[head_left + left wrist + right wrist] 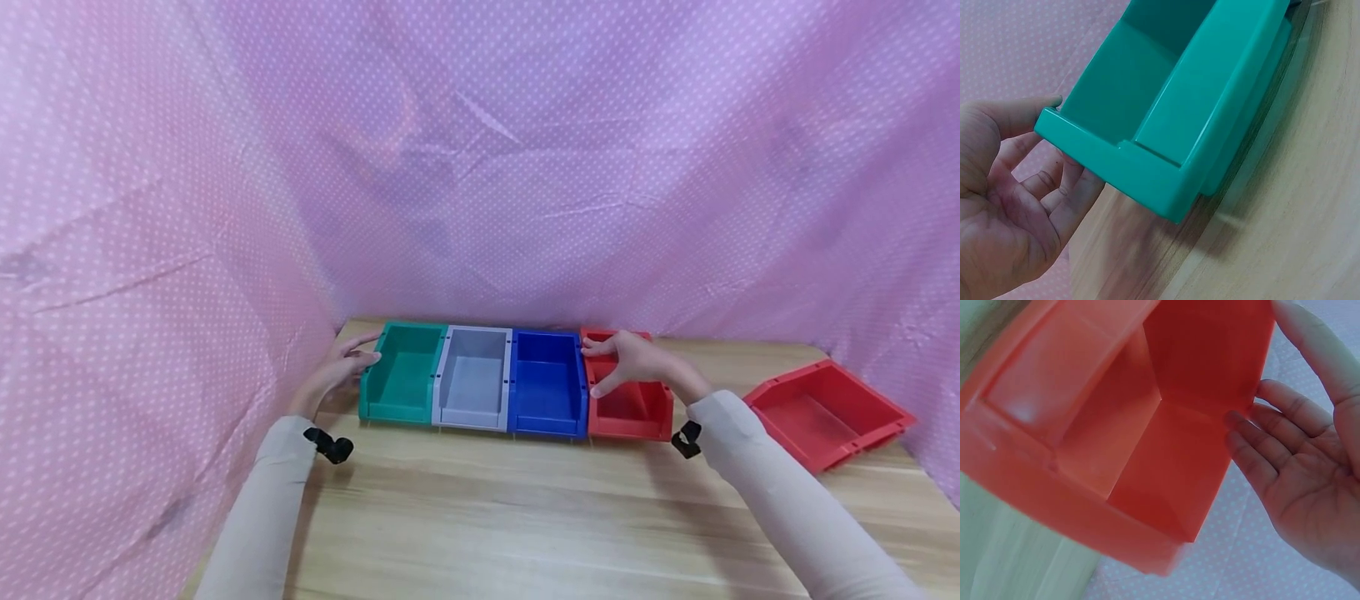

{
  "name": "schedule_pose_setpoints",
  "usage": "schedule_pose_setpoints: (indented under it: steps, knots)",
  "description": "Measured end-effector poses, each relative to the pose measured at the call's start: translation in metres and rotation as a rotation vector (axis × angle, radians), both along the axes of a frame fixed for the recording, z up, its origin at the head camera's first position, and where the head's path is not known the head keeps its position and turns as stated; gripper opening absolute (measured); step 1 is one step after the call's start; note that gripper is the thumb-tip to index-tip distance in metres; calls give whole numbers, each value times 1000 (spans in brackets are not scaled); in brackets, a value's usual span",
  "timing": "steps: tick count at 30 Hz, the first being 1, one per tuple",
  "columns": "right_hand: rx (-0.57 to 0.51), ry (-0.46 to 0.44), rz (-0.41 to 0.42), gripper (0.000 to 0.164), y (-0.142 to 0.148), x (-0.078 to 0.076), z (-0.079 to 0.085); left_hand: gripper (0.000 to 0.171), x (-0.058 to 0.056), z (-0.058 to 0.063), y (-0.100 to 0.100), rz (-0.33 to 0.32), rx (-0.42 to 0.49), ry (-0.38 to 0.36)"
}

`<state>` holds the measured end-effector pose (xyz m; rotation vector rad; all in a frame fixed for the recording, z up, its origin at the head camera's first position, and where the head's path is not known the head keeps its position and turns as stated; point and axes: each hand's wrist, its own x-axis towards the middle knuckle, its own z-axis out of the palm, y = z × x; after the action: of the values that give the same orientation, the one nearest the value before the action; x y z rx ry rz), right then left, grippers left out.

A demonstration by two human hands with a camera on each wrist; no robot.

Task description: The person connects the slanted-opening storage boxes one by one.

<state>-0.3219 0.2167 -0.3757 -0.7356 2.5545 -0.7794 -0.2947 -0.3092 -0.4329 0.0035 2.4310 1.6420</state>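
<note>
A green bin [408, 367], a grey bin [472, 375], a blue bin [547, 383] and a red bin [630, 427] stand side by side in a row. My left hand [337, 367] is at the green bin's outer left side. In the left wrist view its thumb [1029, 112] meets the rim, with the other fingers loosely bent along the outer wall. Over the red bin reaches my right hand [637, 358], thumb and fingers spread at the wall beside the blue bin. The right wrist view shows its fingers [1266, 440] fairly straight against the red bin's edge.
Another red bin [810, 417] sits at an angle on the right of the wooden table [480, 517]. Pink dotted cloth [480, 208] hangs behind and on both sides. Each wrist carries a black mount [330, 447].
</note>
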Motion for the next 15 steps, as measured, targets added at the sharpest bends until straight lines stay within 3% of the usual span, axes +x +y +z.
schedule_pose_setpoints:
  steps: [15]
  knots:
    - [5, 1, -4, 83, -5, -1, -2, 65, -2, -4, -4, 4, -23, 10]
